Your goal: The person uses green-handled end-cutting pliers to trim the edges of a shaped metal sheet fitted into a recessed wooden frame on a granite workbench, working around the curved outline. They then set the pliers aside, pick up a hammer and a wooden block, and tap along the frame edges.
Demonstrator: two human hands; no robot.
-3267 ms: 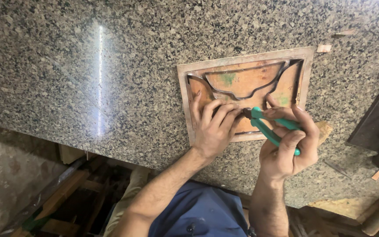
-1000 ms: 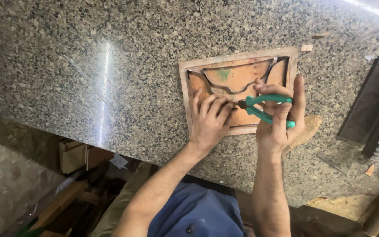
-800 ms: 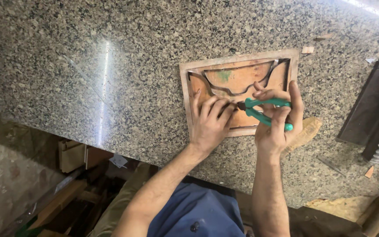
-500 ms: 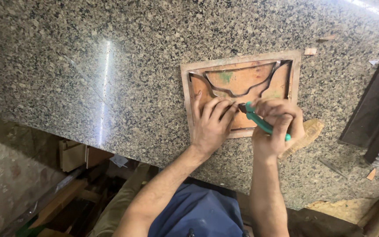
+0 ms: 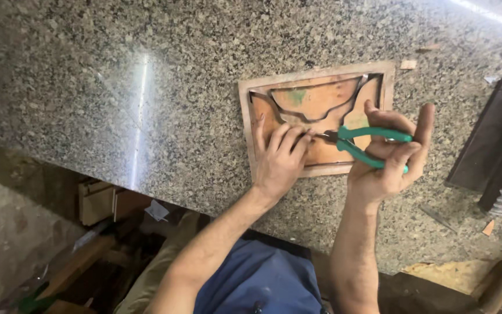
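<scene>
Left hand (image 5: 280, 160): pressed flat on the lower left part of the wooden board (image 5: 315, 119), fingertips on the dark metal strip (image 5: 321, 113).
Right hand (image 5: 387, 160): wrapped loosely around the handles of the green pliers (image 5: 367, 145), fingers partly spread, handles apart.
Green pliers: nose points left and meets the strip just beside the left fingertips.
Wooden board: lies flat on the speckled granite tabletop (image 5: 146, 87), close to its near edge.
Dark metal strip: bent into a curving outline standing on the board.
Far right edge: a dark slab (image 5: 492, 139), partly cut off.
</scene>
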